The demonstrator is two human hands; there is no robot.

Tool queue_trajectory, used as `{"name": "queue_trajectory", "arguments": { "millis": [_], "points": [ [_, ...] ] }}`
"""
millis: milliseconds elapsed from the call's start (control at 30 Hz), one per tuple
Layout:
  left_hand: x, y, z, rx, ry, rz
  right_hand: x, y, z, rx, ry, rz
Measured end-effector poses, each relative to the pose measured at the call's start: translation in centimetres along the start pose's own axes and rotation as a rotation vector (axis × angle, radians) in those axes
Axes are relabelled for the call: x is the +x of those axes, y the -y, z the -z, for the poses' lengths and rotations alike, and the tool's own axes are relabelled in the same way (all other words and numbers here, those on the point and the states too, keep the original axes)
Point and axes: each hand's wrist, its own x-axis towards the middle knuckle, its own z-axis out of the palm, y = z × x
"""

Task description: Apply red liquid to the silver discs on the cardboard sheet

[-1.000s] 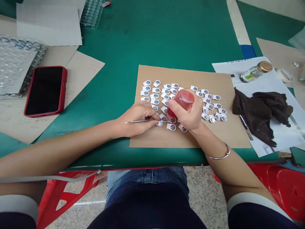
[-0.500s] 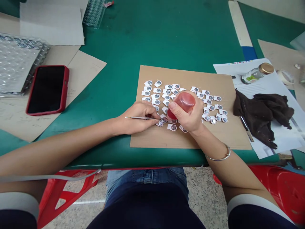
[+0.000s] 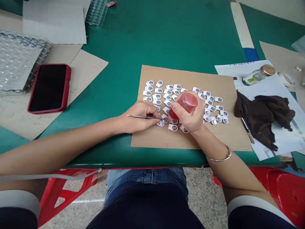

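Green table (image 3: 166, 38), speckled floor (image 3: 205, 190) below; left grip pinching thin metal tool (image 3: 140, 116), right grip closed round red bottle (image 3: 187, 102).

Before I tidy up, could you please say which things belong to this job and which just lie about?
Apparently in use:
translucent red rounded object
thin metal tool
small white tags
brown cardboard sheet

Seemingly idle:
rectangular black phone
clear glass jar
dark brown cloth

Left hand (image 3: 139, 119) holds thin metal tool (image 3: 139, 116); right hand (image 3: 194, 119) grips red container (image 3: 188, 101) over white tags (image 3: 172, 127) on cardboard (image 3: 152, 140). From cardboard: phone (image 3: 49, 88) at nine o'clock, dark cloth (image 3: 256, 117) at three, jar (image 3: 255, 77) at two.
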Motion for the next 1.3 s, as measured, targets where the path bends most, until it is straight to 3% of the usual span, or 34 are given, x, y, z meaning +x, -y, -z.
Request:
{"name": "queue_trajectory", "arguments": {
  "millis": [233, 433, 600, 733, 867, 1067, 1300],
  "points": [
    [0.0, 0.0, 0.0, 0.026, -0.013, -0.029, 0.1, 0.0, 0.0, -0.03, -0.022, 0.038],
    [0.1, -0.2, 0.1, 0.025, 0.004, 0.021, 0.2, 0.1, 0.8, 0.019, 0.007, -0.044],
    [0.7, -0.6, 0.6, -0.05, 0.062, 0.166, 0.4, 1.2, 1.6, 0.257, -0.125, 0.012],
    [2.0, -0.9, 1.2, -0.17, 0.111, 0.28, 0.0, 1.0, 1.3, 0.096, -0.079, 0.03],
    [2.6, -0.5, 1.5, -0.259, 0.155, 0.277, -0.4, 0.2, 0.6, -0.011, -0.019, 0.022],
    [2.0, 0.1, 1.3, -0.249, 0.128, 0.25, -0.5, -0.3, 0.0, -0.001, 0.024, 0.015],
    [1.7, 0.4, 1.2, -0.257, 0.122, 0.219, -0.4, -0.3, -0.2, 0.01, -0.008, 0.027]
  ]
}}
